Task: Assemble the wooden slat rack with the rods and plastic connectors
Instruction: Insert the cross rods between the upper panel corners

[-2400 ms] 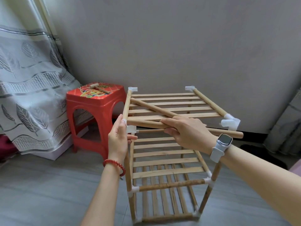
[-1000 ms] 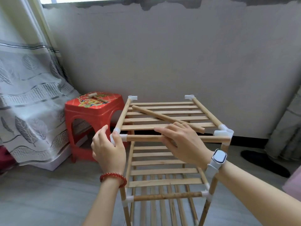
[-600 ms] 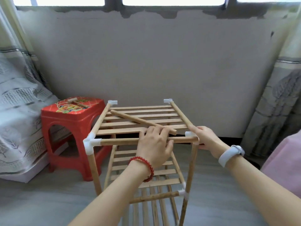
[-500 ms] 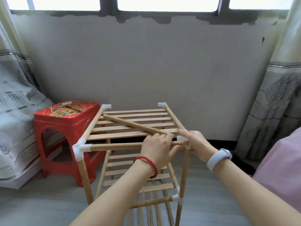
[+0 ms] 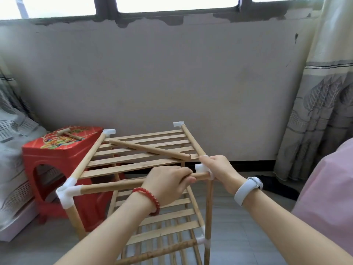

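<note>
The wooden slat rack (image 5: pixel 137 161) stands on the floor with several slatted shelves. My left hand (image 5: pixel 168 185) grips the top front rod (image 5: pixel 112 188) near its right end. My right hand (image 5: pixel 219 170) holds the white plastic connector (image 5: pixel 201 168) at the near right top corner, where the rod end meets it. A loose rod (image 5: pixel 149 150) lies diagonally on the top shelf. Another white connector (image 5: pixel 67 194) joins the near left corner.
A red plastic stool (image 5: pixel 57 150) stands left of the rack with a small wooden mallet (image 5: pixel 69 134) on top. The grey wall lies close behind. Curtains hang at the far right (image 5: pixel 321 115) and left. A dark slipper (image 5: pixel 275 186) lies on the floor at right.
My left hand left the near left connector and moved along the front rod to its right end. My right hand shifted from the rod to the near right connector. The view swung to the right.
</note>
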